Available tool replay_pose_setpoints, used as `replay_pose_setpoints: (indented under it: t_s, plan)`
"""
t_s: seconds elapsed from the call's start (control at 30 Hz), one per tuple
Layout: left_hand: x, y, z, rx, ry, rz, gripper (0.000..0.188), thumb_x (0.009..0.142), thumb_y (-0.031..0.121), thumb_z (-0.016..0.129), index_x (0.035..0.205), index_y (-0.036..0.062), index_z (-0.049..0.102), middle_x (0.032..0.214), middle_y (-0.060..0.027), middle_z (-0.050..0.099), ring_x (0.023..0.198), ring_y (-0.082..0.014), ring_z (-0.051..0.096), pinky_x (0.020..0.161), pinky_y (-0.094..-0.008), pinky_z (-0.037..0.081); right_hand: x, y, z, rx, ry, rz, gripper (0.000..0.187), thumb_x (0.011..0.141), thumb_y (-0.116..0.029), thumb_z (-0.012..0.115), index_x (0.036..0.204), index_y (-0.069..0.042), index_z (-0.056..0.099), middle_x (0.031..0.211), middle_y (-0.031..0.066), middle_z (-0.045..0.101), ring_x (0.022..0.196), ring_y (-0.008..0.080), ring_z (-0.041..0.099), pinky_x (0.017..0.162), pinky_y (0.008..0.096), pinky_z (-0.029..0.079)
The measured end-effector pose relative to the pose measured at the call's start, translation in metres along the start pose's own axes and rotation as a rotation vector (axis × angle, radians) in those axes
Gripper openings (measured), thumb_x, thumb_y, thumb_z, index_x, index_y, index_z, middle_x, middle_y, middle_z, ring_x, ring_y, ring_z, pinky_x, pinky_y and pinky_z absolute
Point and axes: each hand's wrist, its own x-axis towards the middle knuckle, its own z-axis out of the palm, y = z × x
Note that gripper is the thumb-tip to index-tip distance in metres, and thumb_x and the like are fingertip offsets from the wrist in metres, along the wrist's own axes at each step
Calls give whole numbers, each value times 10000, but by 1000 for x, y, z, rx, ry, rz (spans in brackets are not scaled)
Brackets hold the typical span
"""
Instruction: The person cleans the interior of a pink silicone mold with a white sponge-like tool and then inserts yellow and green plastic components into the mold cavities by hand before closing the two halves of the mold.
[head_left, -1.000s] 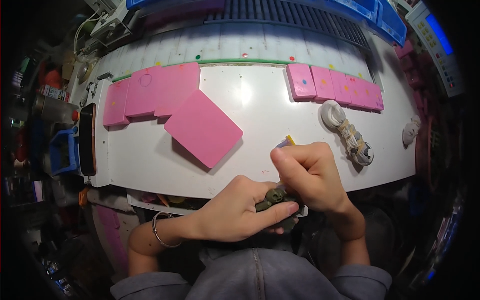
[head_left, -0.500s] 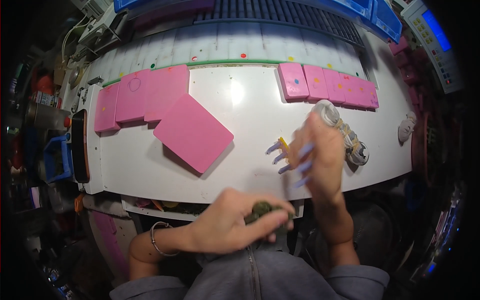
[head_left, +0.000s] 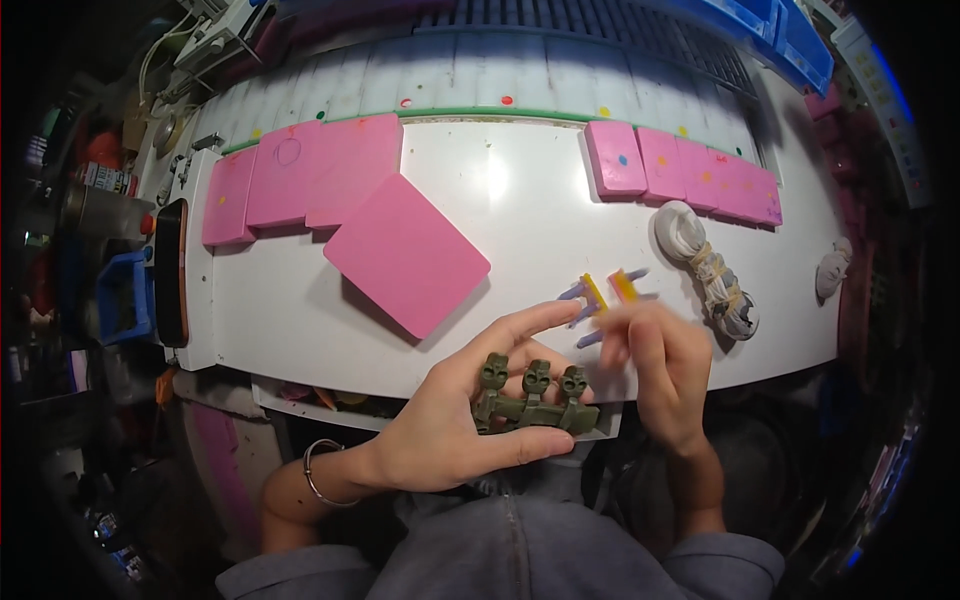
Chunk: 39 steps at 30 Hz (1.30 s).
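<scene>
Across the palm and curved fingers of my left hand (head_left: 470,410) rests a dark green piece with three small skull-shaped heads (head_left: 536,380) on a bar; the thumb presses along its lower edge. My right hand (head_left: 665,365), blurred at the fingertips, is closed with the fingers curled. At those fingertips is a small red-and-yellow strip with purple prongs (head_left: 622,286), also smeared by motion. Just left of it on the white table lies a similar yellow strip with purple prongs (head_left: 596,294); its lower part is near my left fingertips.
A large pink block (head_left: 408,258) sits askew at centre-left, against a row of pink blocks (head_left: 285,175). More pink blocks (head_left: 615,160) line the far right. A banded cloth bundle (head_left: 712,270) lies right of my right hand. A phone-like dark slab (head_left: 172,272) is at the left edge.
My left hand has opened up, bringing the skull-headed piece into clear view. My right hand has come down and closer, with its purple-pronged strip now beside the other one. The view has shifted slightly.
</scene>
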Motion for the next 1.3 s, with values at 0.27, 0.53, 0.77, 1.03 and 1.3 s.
replay_pose_setpoints:
  t_s: [0.27, 0.53, 0.77, 1.03, 1.3]
  plan:
    - [-4, 1, 11, 42, 71, 63, 770, 755, -34, 669, 1382, -36, 223, 966, -94, 571, 913, -130, 560, 838, -261, 441, -23, -28, -4, 327, -219, 184, 189, 908, -100, 499, 795, 18, 593, 609, 35, 589, 537, 76, 538, 505, 207, 416]
    - [-7, 1, 13, 121, 90, 99, 731, 758, -57, 666, 1360, -49, 251, 974, -102, 570, 940, -137, 566, 841, -259, 454, -26, -28, -6, 498, -302, 354, 201, 913, -94, 480, 774, 5, 585, 586, 28, 586, 477, 41, 486, 446, 174, 362]
    - [-10, 5, 17, 195, 187, 104, 517, 752, -59, 681, 1219, -62, 458, 990, -127, 603, 937, -158, 593, 808, -262, 477, -28, -30, -5, 557, -362, 389, 274, 952, -133, 430, 798, 19, 597, 593, 52, 591, 463, 44, 479, 434, 176, 366]
    - [5, 2, 0, 822, 119, 648, 310, 690, -22, 706, 990, -48, 632, 1059, -189, 593, 1014, -287, 581, 852, -349, 485, -28, -26, -3, 805, -436, 594, 230, 952, -118, 439, 915, 61, 579, 675, 104, 621, 499, 82, 544, 443, 176, 390]
    - [-5, -4, 4, 578, 258, 329, 632, 755, -139, 595, 1322, -58, 329, 1309, -228, 410, 1137, -269, 519, 946, -341, 471, -36, -27, 0, 709, -206, 421, 126, 893, 6, 496, 968, 92, 550, 688, 140, 619, 512, 112, 574, 431, 184, 425]
